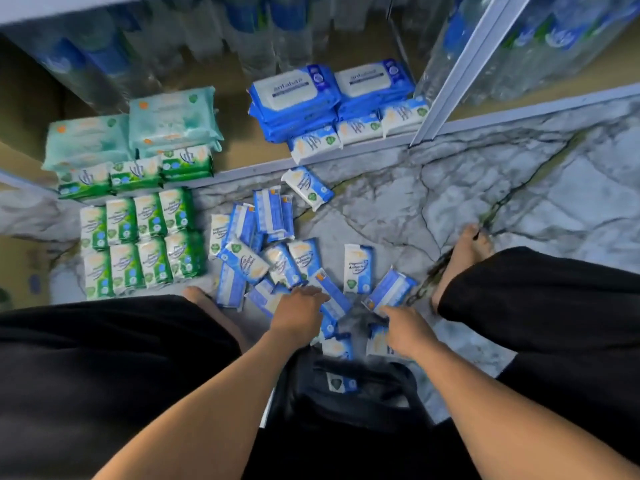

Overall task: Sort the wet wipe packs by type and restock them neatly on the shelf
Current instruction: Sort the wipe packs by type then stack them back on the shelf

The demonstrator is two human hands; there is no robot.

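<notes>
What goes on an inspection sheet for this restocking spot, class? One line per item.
Surface: cracked marbled floor.
Job's things: blue packs heaped on it; green packs in rows; big blue packs and teal packs on the shelf.
Clutter: black bag between the legs.
Hands: left hand rests on the heap; right hand reaches a pack, grip unclear.
Cables: nothing seen.
Surroundings: water bottles behind the stock.

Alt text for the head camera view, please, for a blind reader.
Left hand and right hand reach into a loose heap of small blue wipe packs on a marble floor. Green packs lie in neat rows at left; larger packs sit on the shelf.
</notes>
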